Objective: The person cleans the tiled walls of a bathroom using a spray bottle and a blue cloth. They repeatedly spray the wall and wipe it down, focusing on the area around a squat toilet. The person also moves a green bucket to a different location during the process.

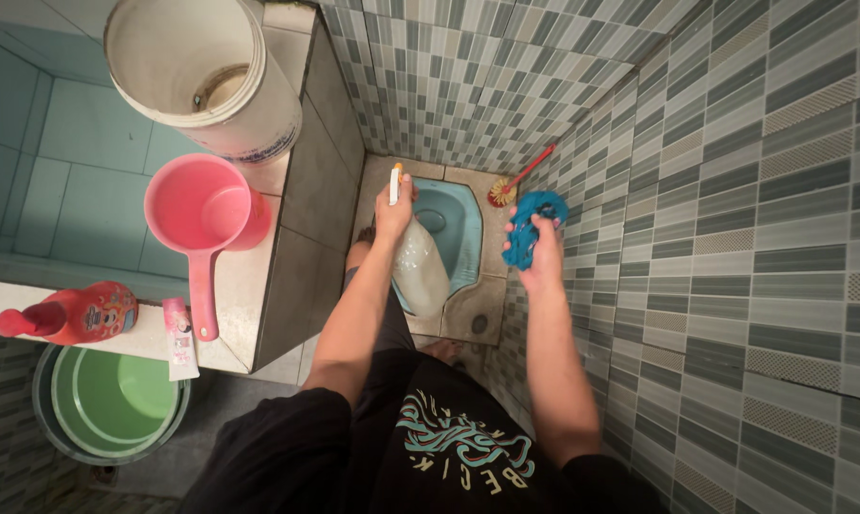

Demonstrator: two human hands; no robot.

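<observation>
Above a blue squat toilet (454,224), left hand (394,214) gripping a clear spray bottle (418,266), right hand (542,255) clutching a blue cloth (531,221).

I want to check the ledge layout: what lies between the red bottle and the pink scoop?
In the head view, a small pink tube lies on the white ledge, between the red bottle and the handle of the pink scoop.

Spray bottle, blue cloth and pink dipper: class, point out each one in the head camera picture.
spray bottle (420,269), head view, on its clear body below the left hand.
blue cloth (528,228), head view, on the bunched fabric in the right hand.
pink dipper (204,207), head view, inside its bowl.
</observation>
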